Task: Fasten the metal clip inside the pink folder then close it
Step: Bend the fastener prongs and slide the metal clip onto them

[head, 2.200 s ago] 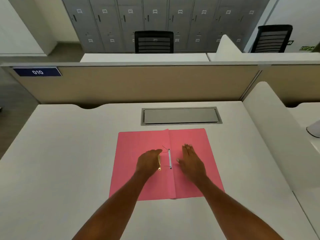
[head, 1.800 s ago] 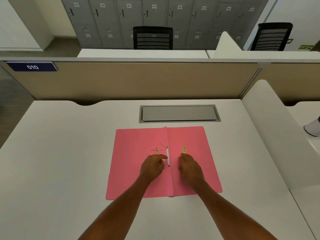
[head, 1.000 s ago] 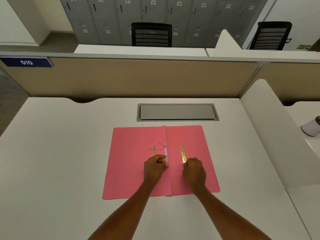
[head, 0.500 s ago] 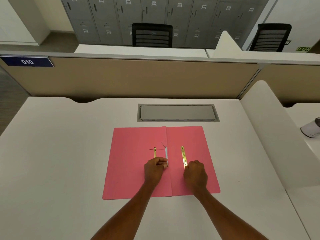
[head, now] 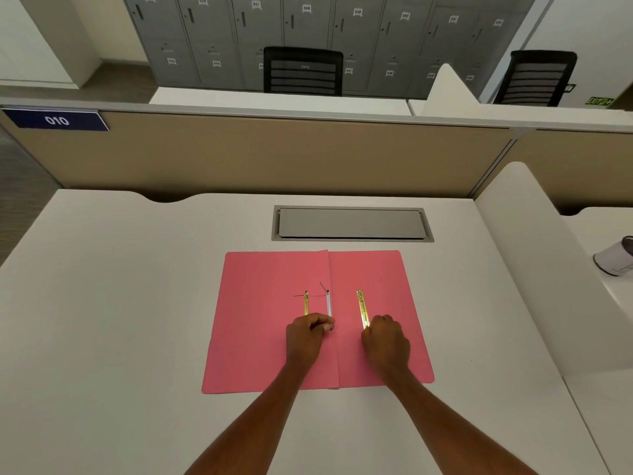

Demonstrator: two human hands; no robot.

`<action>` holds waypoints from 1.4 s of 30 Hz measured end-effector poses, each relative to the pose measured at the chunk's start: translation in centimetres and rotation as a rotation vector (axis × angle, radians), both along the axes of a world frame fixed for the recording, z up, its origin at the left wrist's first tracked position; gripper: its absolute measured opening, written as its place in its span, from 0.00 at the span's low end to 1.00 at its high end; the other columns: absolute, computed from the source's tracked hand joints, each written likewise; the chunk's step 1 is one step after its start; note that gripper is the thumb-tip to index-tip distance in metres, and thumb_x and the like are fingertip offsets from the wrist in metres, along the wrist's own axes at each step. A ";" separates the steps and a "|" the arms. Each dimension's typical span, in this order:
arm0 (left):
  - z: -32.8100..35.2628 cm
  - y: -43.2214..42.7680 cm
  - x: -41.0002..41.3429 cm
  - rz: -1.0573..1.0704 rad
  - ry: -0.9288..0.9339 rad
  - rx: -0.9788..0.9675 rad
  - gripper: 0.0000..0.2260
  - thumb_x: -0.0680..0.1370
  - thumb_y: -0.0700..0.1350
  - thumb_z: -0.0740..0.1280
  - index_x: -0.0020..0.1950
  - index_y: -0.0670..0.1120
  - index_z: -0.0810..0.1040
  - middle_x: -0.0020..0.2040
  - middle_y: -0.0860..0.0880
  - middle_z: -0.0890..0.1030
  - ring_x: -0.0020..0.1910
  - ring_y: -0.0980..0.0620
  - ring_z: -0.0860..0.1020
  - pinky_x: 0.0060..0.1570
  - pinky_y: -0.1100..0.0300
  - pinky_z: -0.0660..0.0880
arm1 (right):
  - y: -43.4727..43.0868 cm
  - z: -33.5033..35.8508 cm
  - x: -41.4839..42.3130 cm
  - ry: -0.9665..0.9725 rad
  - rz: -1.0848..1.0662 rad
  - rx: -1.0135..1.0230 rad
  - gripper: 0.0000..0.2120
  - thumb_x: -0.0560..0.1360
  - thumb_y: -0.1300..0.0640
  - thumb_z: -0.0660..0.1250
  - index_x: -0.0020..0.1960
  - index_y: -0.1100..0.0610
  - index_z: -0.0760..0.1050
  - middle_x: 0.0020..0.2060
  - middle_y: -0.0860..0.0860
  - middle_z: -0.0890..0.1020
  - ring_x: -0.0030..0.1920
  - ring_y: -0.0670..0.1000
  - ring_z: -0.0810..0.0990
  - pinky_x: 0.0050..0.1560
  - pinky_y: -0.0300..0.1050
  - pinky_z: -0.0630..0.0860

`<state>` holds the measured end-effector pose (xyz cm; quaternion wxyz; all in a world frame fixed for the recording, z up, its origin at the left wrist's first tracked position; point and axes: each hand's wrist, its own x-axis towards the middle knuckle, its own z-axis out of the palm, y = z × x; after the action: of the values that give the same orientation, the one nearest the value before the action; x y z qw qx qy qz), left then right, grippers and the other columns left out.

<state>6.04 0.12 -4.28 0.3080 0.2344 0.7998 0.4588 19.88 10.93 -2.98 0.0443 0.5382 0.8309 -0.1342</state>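
The pink folder (head: 267,323) lies open and flat on the white desk. A white strip (head: 329,305) runs along its spine, with thin metal prongs sticking out at its far end. A gold metal bar (head: 306,303) lies on the left leaf. A second gold bar (head: 362,308) lies on the right leaf. My left hand (head: 308,337) is curled, fingertips pinching at the near end of the white strip. My right hand (head: 385,341) is closed over the near end of the right gold bar.
A grey cable hatch (head: 351,223) is set in the desk just beyond the folder. A beige partition (head: 274,152) closes the far edge and a white divider (head: 534,255) the right side. A white object (head: 615,257) sits on the neighbouring desk.
Both hands drew back toward me from the fastener's middle to its near end. The right gold bar, first under my right hand, now lies exposed on the right leaf.
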 end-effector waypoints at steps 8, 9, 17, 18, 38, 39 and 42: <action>-0.1 0.1 0.1 -0.023 0.018 0.012 0.09 0.79 0.35 0.71 0.54 0.43 0.90 0.52 0.47 0.90 0.54 0.52 0.86 0.60 0.63 0.78 | 0.0 0.1 -0.2 -0.004 0.011 -0.004 0.13 0.84 0.54 0.64 0.63 0.59 0.82 0.55 0.53 0.84 0.53 0.52 0.84 0.50 0.45 0.82; -0.1 0.1 0.1 -0.022 0.016 0.010 0.09 0.80 0.36 0.71 0.55 0.43 0.90 0.53 0.47 0.90 0.54 0.52 0.86 0.60 0.64 0.78 | 0.0 0.1 -0.3 -0.004 0.010 -0.002 0.13 0.84 0.54 0.64 0.63 0.59 0.82 0.55 0.53 0.84 0.52 0.52 0.84 0.50 0.44 0.81; -0.1 0.1 0.1 0.001 -0.013 -0.008 0.09 0.80 0.36 0.71 0.55 0.44 0.90 0.53 0.48 0.90 0.52 0.56 0.84 0.53 0.77 0.73 | 0.3 0.2 -0.5 0.002 -0.012 -0.008 0.12 0.84 0.51 0.64 0.58 0.58 0.81 0.50 0.53 0.85 0.45 0.52 0.83 0.42 0.44 0.78; -0.1 0.2 0.1 0.000 -0.014 -0.009 0.09 0.80 0.36 0.71 0.55 0.44 0.90 0.53 0.48 0.90 0.52 0.55 0.85 0.53 0.77 0.73 | 0.4 0.2 -0.4 0.014 -0.018 -0.017 0.12 0.83 0.51 0.65 0.57 0.58 0.80 0.49 0.53 0.85 0.43 0.52 0.81 0.40 0.43 0.76; 0.4 0.2 0.1 -0.042 0.009 -0.011 0.09 0.79 0.38 0.72 0.55 0.46 0.90 0.52 0.48 0.91 0.49 0.55 0.84 0.57 0.64 0.78 | -0.8 0.0 -2.2 1.038 -0.411 -0.832 0.07 0.79 0.67 0.73 0.56 0.62 0.82 0.43 0.60 0.90 0.39 0.54 0.87 0.41 0.43 0.87; 0.3 0.2 0.1 -0.040 0.013 -0.017 0.10 0.79 0.37 0.72 0.55 0.46 0.90 0.52 0.47 0.91 0.48 0.56 0.84 0.54 0.69 0.77 | -1.0 0.1 -2.4 1.042 -0.403 -0.839 0.06 0.79 0.68 0.72 0.56 0.63 0.82 0.43 0.59 0.90 0.39 0.53 0.87 0.41 0.42 0.87; 0.2 0.3 0.1 -0.027 0.034 -0.041 0.10 0.79 0.37 0.71 0.56 0.46 0.90 0.52 0.47 0.91 0.48 0.56 0.83 0.45 0.82 0.69 | -1.2 0.1 -2.6 1.036 -0.392 -0.838 0.07 0.79 0.69 0.72 0.56 0.64 0.81 0.43 0.59 0.90 0.40 0.52 0.88 0.40 0.42 0.87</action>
<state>6.17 0.41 -4.07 0.3050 0.2465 0.8110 0.4342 17.28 9.72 -2.88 -0.1791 0.4823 0.5104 -0.6890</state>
